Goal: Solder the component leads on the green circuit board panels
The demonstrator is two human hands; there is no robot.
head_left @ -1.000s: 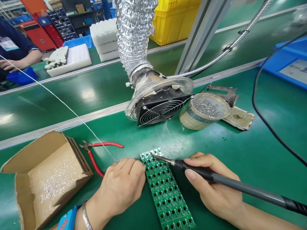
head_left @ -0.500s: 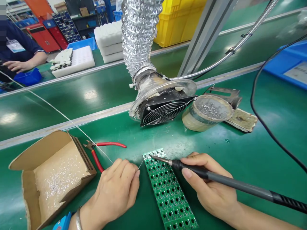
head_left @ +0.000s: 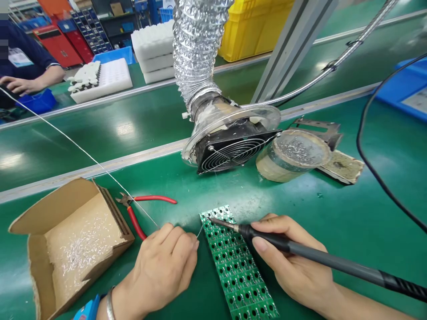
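A long green circuit board with rows of dark holes and shiny solder points lies on the bench in front of me. My right hand grips a soldering iron like a pen, its tip resting at the top left end of the board. Closed in a pinch, my left hand holds a thin solder wire just left of the board. The wire's short end pokes out toward the board's upper edge, and its long part stretches back to the upper left.
Red-handled cutters lie beyond my left hand, beside a cardboard box of small metal clippings. A fume extractor hangs ahead. Right of it stands a round tub. Across the bench a co-worker's hand rests near a blue bin.
The view has shifted slightly. My left hand has moved a little to the right with the solder wire, while the iron's tip stays at the same end of the board.
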